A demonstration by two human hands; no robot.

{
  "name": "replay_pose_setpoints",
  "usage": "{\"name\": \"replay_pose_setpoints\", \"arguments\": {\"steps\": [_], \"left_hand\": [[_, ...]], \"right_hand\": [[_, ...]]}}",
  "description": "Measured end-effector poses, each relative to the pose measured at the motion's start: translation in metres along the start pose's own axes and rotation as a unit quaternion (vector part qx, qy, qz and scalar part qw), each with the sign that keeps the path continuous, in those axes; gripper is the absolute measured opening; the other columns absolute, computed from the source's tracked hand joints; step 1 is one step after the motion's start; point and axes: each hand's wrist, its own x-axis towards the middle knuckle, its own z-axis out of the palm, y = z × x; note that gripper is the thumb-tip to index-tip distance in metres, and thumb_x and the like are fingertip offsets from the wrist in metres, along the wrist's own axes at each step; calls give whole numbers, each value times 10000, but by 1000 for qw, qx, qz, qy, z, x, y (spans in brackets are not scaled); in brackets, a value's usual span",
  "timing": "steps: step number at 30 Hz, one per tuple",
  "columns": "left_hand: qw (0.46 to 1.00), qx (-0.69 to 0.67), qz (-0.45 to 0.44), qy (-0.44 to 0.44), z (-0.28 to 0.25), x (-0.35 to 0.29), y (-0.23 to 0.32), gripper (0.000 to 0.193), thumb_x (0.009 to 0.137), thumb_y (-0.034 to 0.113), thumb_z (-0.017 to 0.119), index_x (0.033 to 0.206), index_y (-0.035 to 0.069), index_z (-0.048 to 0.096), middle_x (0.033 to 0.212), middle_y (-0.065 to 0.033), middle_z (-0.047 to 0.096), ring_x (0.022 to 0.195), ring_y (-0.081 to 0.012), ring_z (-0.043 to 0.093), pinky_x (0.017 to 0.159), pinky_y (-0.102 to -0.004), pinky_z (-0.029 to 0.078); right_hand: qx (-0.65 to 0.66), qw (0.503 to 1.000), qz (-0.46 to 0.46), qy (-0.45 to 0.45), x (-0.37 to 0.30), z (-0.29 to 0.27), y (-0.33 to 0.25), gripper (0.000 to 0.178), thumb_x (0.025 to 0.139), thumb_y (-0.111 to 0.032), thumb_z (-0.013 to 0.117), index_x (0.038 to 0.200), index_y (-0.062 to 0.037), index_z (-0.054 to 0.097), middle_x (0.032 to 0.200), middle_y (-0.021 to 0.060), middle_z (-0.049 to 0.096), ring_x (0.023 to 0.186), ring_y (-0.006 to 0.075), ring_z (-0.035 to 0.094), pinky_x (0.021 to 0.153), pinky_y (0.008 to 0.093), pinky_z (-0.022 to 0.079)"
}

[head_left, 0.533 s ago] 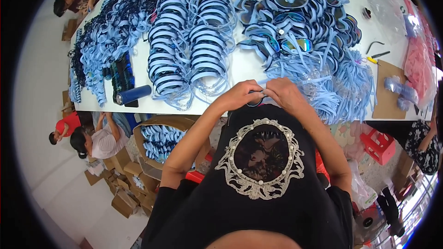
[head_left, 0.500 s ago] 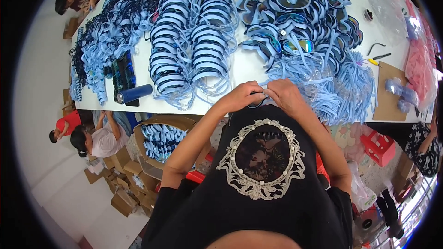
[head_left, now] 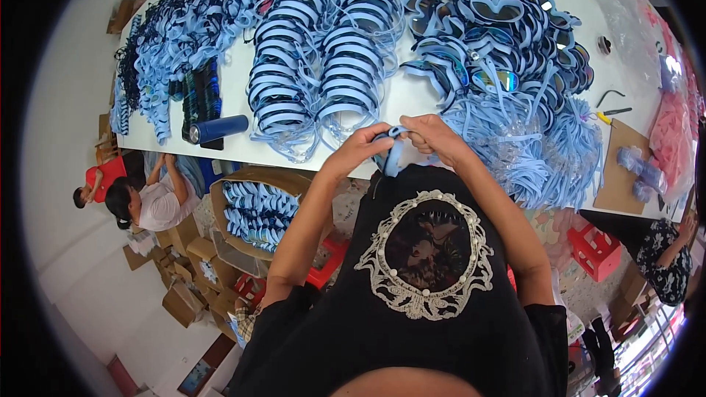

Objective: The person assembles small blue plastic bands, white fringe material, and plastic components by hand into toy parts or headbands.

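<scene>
Just over the table's near edge, my left hand (head_left: 357, 151) is closed on a pair of swim goggles (head_left: 393, 160) with a light blue frame. My right hand (head_left: 435, 137) pinches the light blue strap (head_left: 398, 131) at the goggles' top, fingers bent around it. The fingers partly hide the lenses and the strap's join. Right of my hands lie bundles of loose light blue straps (head_left: 489, 136). Behind these is a heap of goggles (head_left: 493, 7) with dark and mirrored lenses. Strapped goggles stand nested in two rows (head_left: 346, 77) ahead of my left hand.
A tangled pile of blue straps and goggles (head_left: 191, 29) covers the table's left, near a dark blue bottle (head_left: 218, 129). Below stands an open carton (head_left: 309, 180) of goggles. Rightward are a yellow-handled tool (head_left: 604, 117), a cardboard sheet (head_left: 625, 165) and a red stool (head_left: 594, 251). A seated person (head_left: 158, 202) works at left.
My hands have lifted slightly and drawn apart, with the goggles turned so more of their light blue frame shows. The view has shifted a little.
</scene>
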Motion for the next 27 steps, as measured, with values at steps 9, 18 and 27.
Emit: {"name": "replay_pose_setpoints", "arguments": {"steps": [9, 18, 27], "left_hand": [[991, 41, -47, 120, -107, -35, -68, 650, 909, 155, 767, 1502, 106, 505, 1233, -113, 658, 1141, -184, 606, 1044, -316, 447], [947, 260, 49, 180, -136, 13, -69, 358, 890, 139, 762, 1235, 55, 720, 1107, -46, 707, 979, -133, 608, 918, -283, 481], [872, 284, 124, 380, -91, -15, -84, 241, 945, 209, 710, 1084, 13, 729, 805, -19, 633, 759, -134, 584, 728, -290, 489]], "right_hand": [[185, 978, 87, -41, 90, 20, 86, 280, 1069, -272, 540, 1105, -14, 641, 660, -81, 383, 543, 63, 296, 506, 258, 253], [30, 996, 49, 70, 131, 8, 122, 283, 1053, -202, 518, 1091, 14, 697, 907, 43, 701, 769, 138, 610, 784, 290, 514], [6, 988, 101, 116, 128, -1, 132, 214, 986, -172, 599, 994, -3, 731, 922, 100, 758, 768, 118, 662, 718, 263, 545]]}}
